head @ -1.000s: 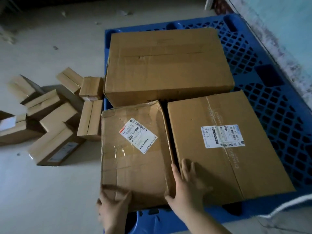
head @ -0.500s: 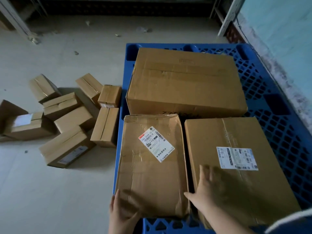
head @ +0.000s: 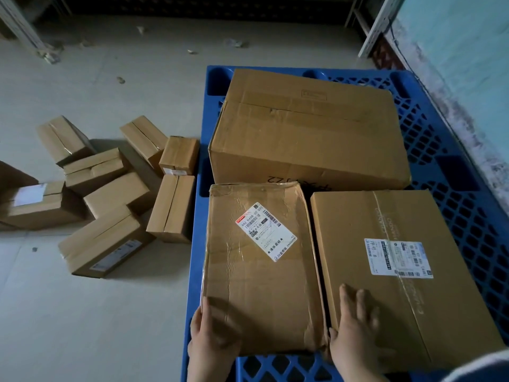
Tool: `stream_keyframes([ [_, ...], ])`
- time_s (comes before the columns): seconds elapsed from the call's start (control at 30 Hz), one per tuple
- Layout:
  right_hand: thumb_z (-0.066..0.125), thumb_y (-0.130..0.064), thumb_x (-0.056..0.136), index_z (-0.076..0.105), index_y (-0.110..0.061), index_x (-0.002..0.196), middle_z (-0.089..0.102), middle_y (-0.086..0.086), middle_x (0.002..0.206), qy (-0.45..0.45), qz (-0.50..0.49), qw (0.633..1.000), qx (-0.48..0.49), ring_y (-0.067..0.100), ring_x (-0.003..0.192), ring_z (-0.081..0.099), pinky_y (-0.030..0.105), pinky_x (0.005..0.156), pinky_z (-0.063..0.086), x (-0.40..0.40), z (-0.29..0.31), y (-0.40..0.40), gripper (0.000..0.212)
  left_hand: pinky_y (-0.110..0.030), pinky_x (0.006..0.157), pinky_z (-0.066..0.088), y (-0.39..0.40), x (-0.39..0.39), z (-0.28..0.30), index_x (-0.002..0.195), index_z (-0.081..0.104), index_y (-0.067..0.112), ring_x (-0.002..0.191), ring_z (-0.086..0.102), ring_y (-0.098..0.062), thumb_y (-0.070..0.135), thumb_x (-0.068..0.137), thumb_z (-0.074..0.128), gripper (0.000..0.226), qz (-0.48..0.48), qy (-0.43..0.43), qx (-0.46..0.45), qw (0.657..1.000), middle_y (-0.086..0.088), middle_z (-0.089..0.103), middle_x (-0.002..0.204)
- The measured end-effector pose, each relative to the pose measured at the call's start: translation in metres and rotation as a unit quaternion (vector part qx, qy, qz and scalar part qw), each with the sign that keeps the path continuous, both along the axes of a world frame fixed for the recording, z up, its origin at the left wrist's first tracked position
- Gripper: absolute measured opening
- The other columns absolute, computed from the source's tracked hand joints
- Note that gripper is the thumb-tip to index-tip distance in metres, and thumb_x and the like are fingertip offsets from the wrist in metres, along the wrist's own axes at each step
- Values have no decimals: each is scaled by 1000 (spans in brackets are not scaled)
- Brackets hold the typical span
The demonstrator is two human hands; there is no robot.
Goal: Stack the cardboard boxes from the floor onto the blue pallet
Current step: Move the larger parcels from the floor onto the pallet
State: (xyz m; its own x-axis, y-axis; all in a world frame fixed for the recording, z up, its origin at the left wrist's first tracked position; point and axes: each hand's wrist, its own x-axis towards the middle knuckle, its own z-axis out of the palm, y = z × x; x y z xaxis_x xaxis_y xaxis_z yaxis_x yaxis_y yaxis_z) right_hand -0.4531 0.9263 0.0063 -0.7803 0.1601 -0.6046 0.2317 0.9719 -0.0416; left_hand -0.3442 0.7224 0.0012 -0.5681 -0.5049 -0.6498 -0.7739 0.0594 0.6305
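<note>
Three cardboard boxes lie on the blue pallet (head: 451,166). A large plain box (head: 308,128) fills the far part. In front of it a crumpled, taped box (head: 261,271) with a white label lies at the left, and a flat labelled box (head: 391,266) lies at the right. My left hand (head: 209,343) grips the crumpled box's near left corner. My right hand (head: 355,334) has its thumb at that box's near right corner, with the fingers spread flat on the flat labelled box.
Several small cardboard boxes (head: 115,194) lie in a loose heap on the pale floor left of the pallet. A teal wall (head: 468,51) runs along the pallet's right side. Metal rack legs (head: 371,28) stand at the back, and scraps litter the far floor.
The view has tilted up and shifted, showing more floor and the far racks. Both hands stay at the crumpled box's near corners, which now lies square beside the flat box.
</note>
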Motion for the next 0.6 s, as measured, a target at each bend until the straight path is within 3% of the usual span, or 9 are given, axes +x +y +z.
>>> stream_keyframes([
  [0.13,50,-23,91,-18,-42,141,-24,-4,154,18,7,1000,-4,35,142,-15,74,100,16,-19,0,-5,86,-44,103,41,-17,-5,-6,145,26,15,130,38,-30,7,72,73,87,-17,22,-13,1000,-12,36,146],
  [0.3,55,-39,87,-17,-34,144,-17,2,157,31,30,999,4,31,143,-13,68,105,16,-46,8,-24,93,-46,109,35,-37,-26,11,144,23,28,133,36,-27,38,80,62,76,-12,-43,-74,996,-4,32,151],
  [0.43,61,-42,83,-11,-27,146,-6,4,159,75,59,991,-96,28,144,-9,51,114,12,-87,26,-57,98,-49,103,41,-75,-76,34,143,28,30,131,40,-26,35,76,68,78,-17,10,-160,987,-3,39,147],
  [0.53,65,-52,76,-9,-29,146,-6,0,158,102,86,986,-97,26,144,-9,51,114,9,-120,43,-72,105,-50,97,46,-97,-127,56,142,29,31,126,46,-27,31,78,67,75,-18,53,-193,980,-6,47,141],
  [0.6,67,-57,70,-8,-29,147,-4,0,159,133,91,980,-114,25,145,-6,51,115,10,-143,47,-81,111,-49,99,44,-106,-163,70,142,29,30,131,41,-26,33,78,66,73,-20,82,-221,972,-3,41,146],
])
